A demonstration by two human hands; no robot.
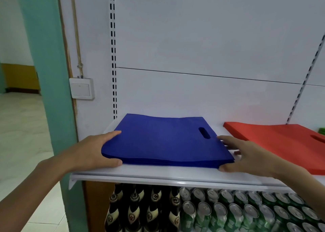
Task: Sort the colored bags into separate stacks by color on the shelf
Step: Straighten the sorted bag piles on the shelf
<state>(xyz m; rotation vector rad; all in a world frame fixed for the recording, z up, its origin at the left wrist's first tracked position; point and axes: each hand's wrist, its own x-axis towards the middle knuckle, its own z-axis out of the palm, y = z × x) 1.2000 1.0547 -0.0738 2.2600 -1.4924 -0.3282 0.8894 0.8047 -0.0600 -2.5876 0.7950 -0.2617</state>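
Shelf under blue bag stack, red bag stack just right of it, cans and bottles below, left hand grip loose, fingers straight against its left corner, right hand grip splayed against its right edge.

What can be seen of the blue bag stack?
The blue bag stack is a flat pile of deep-blue, fabric-like bags, with an oval handle slot cut near its right edge. It lies on the white shelf, left of the red stack and apart from it. The left hand and right hand touch its side edges.
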